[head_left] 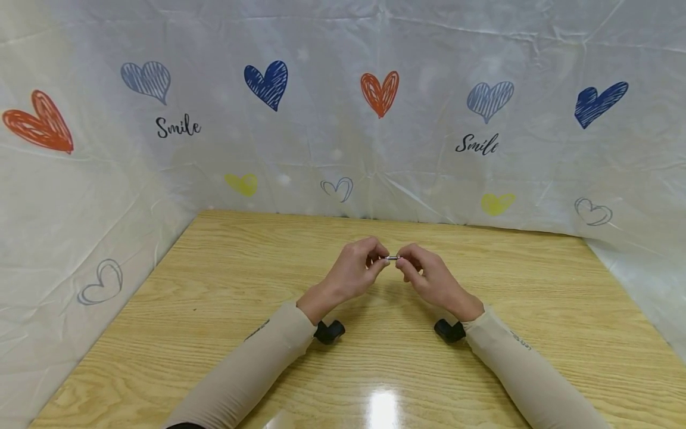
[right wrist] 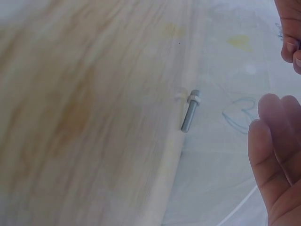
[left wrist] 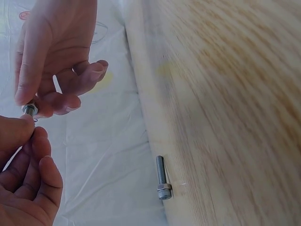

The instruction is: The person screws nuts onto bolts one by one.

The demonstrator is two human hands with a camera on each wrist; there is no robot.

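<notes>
Both hands meet over the middle of the table around a small metal bolt (head_left: 393, 258). My left hand (head_left: 351, 271) pinches it between thumb and fingers. Opposite, my right hand (head_left: 431, 277) pinches the other end, where a hex nut (left wrist: 31, 108) shows by the fingertips in the left wrist view. Some thread is visible there between the two hands; the rest is covered by fingers. A second bolt (left wrist: 161, 170) lies on the table beyond the hands, a nut near its head; the right wrist view shows this loose bolt (right wrist: 189, 115) too. The head view does not show it.
The wooden table (head_left: 241, 262) ends at a pale hanging sheet (head_left: 321, 143) printed with hearts and the word Smile. More sheet hangs along the left and right sides. Black wrist cameras (head_left: 329, 332) sit at the inner side of each forearm.
</notes>
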